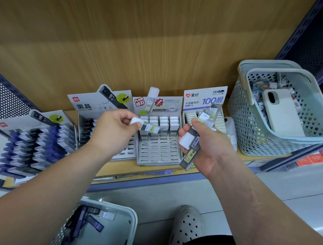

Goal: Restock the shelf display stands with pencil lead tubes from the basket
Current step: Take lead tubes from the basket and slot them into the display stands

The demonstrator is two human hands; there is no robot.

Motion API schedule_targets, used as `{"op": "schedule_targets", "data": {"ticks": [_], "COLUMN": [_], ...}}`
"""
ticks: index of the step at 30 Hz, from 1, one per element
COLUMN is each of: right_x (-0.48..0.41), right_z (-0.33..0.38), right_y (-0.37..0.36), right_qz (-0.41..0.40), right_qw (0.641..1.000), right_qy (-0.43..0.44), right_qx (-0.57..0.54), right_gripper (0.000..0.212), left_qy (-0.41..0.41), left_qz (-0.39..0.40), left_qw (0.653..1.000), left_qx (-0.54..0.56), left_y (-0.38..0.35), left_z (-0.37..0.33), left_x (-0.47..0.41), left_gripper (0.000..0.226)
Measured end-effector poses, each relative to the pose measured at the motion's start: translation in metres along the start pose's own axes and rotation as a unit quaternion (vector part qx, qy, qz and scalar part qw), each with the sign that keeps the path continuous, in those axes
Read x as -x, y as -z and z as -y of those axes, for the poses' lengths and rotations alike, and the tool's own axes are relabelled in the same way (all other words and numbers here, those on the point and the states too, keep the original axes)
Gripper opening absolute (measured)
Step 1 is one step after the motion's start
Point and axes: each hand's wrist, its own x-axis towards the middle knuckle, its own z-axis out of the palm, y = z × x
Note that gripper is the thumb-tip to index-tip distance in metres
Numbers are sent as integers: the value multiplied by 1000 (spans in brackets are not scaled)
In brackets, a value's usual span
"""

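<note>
Between the thumb and fingertips of the left hand [114, 130] sits one pencil lead tube [148, 126] — a slim, flat-sided case with a white cap, a smoky clear body and a yellow-green label. Its capped end is pinched. The body juts past the fingers toward the right hand [212, 147], nearly level. Just beyond those fingers stands a grey card display stand [160, 153], its upper rows filled with white-capped tubes and its lower slots bare. The right hand curls round a fanned bunch of tubes [191, 141]: clear ends rise above the thumb, and dark barcode-labelled ends hang below the palm. Further right of that hand, a pale perforated plastic basket [251, 132] on the wooden shelf [149, 169] holds small packets and a phone [283, 115]. Below the left forearm, a second basket [130, 221] holds dark tubes.
</note>
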Motion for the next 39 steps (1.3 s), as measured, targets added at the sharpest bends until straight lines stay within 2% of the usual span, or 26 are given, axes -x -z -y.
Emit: {"op": "schedule_targets", "data": {"ticks": [2,4,6,11,16,24,27,32,34,36,39], "right_x": [0,0,0,-1,-3,-2,-1,-1,-2,-2,-2], "right_z": [0,1,1,1,2,2,2,2,2,2,2], "right_y": [0,0,1,2,4,2,1,2,2,2,1], "right_qz": [-4,-6,-7,-10,-14,-7,-6,-6,-5,0,6], "right_qw": [1000,1000,1000,1000,1000,1000,1000,1000,1000,1000,1000], "right_qy": [-4,-7,-8,-9,-11,-19,-17,-14,-16,-21,-22], "right_qx": [-2,-2,1,4,7,5,6,0,-7,-14,-14], "right_gripper": [6,7,6,5,4,4,6,8,7,7,6], "left_qy": [-57,-113,-161,-220,-245,-266,-281,-326,-322,-300,-281], "left_qz": [-18,-13,3,57,67,68,92,57,71,100,114], "left_qw": [991,976,958,917,898,893,876,845,836,827,832], "left_qx": [-116,-184,-237,-328,-360,-356,-381,-419,-439,-465,-464], "left_y": [-1,-7,-14,-30,-37,-38,-41,-45,-46,-47,-45], "left_z": [6,11,16,20,16,19,27,32,30,27,27], "left_x": [-4,-7,-13,-26,-30,-34,-34,-36,-35,-32,-26], "left_gripper": [6,7,8,13,11,15,19,10,9,20,32]}}
